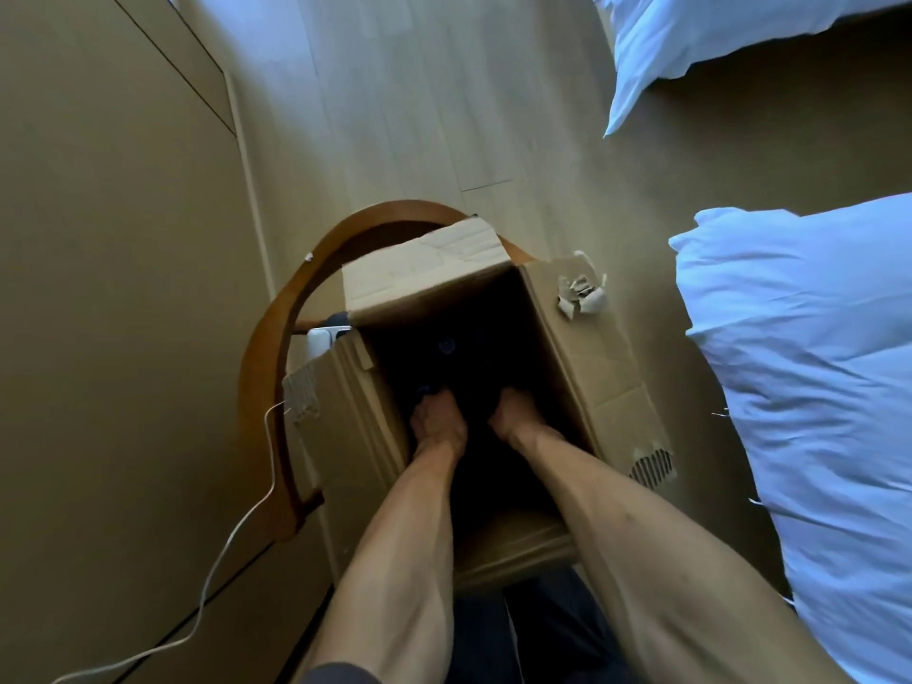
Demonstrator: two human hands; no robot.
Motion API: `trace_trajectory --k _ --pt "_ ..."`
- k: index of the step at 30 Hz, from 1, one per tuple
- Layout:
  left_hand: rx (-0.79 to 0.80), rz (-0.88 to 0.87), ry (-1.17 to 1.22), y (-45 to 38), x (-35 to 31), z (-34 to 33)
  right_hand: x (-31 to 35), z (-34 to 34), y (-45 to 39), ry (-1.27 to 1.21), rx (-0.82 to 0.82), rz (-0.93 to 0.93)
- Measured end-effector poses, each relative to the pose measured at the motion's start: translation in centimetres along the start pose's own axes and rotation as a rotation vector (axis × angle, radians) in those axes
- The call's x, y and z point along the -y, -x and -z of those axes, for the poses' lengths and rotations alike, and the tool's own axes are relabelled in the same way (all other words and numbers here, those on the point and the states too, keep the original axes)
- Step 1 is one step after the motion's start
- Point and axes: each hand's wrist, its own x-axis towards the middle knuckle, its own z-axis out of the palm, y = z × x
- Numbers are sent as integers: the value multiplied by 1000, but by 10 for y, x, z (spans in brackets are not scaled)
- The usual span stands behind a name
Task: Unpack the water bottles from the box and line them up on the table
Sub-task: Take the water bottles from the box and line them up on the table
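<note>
An open cardboard box (582, 357) stands on a wooden chair, its flaps folded outward. Its inside is very dark. Both my arms reach down into it. My left hand (437, 422) and my right hand (511, 412) are deep inside, side by side, their fingers lost in the shadow. A faint round bottle cap (446, 347) shows in the dark beyond my hands. Whether either hand holds a bottle is hidden.
The curved wooden chair back (276, 348) wraps the box's left and far sides. A white cable (232, 535) trails down at the left by the wall. A bed with pale blue bedding (799, 387) lies at the right. Light wooden floor (419, 116) stretches beyond.
</note>
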Motion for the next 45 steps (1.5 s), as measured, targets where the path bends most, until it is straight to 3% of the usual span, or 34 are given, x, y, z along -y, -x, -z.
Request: trace_trajectory --k 5,13,21,25,30,36,41,45 --pt "-4 -93 7 30 -8 48 30 22 30 -14 -115 40" --pt "23 -314 165 92 -5 137 43 62 99 -7 -157 157" --pt "-154 -418 280 191 -30 225 54 123 186 56 -168 381" --pt "-272 -372 365 249 -34 246 60 146 228 70 -240 555" --pt "-492 -317 621 334 -34 229 54 163 284 -12 -237 733" --pt "-810 -23 1055 421 -20 175 43 149 361 -37 -254 865" --pt "-842 184 1301 474 26 107 49 108 426 -127 -97 1020" --pt "-848 174 1518 517 60 54 54 61 481 -147 21 1088"
